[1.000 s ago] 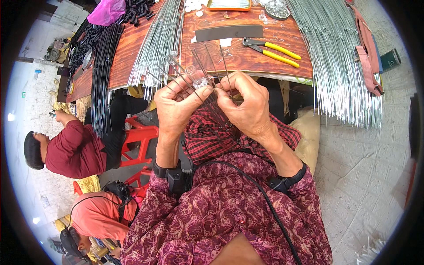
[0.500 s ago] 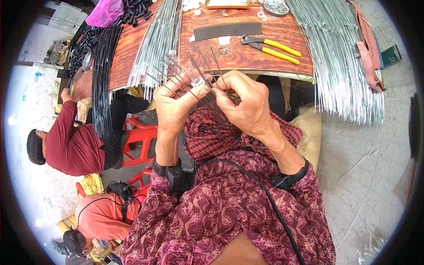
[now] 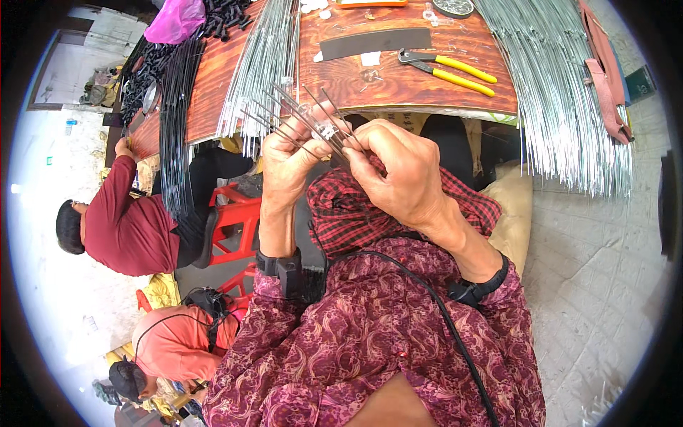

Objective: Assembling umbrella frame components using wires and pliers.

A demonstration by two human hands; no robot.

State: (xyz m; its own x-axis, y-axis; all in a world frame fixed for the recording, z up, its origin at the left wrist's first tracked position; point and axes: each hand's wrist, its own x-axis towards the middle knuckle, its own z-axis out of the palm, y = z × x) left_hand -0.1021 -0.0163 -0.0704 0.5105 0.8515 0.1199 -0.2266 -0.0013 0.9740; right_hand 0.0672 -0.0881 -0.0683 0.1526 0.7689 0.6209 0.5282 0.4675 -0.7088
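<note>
Several thin dark metal rods (image 3: pixel 288 114) fan upward between my hands, in front of the table's near edge. A small clear plastic piece (image 3: pixel 326 132) sits among them where they cross. My left hand (image 3: pixel 288 160) is closed around the rods from the left, thumb pressed near the clear piece. From the right, my right hand (image 3: pixel 400 167) pinches the rods just beside that piece, its fingers curled. The rods' lower ends are hidden behind my fingers.
On the wooden table (image 3: pixel 363 85) lie yellow-handled pliers (image 3: pixel 448 70) and a dark flat strip (image 3: pixel 376 44). Bundles of silvery rods (image 3: pixel 562 92) and black rods (image 3: pixel 179 121) overhang its edge. Two people, one in a maroon top (image 3: pixel 131 220), are at the left on red stools (image 3: pixel 235 220).
The rods look drawn closer together, with those by my right hand leaning more to the left. My right hand has turned slightly. The whole view has shifted a little.
</note>
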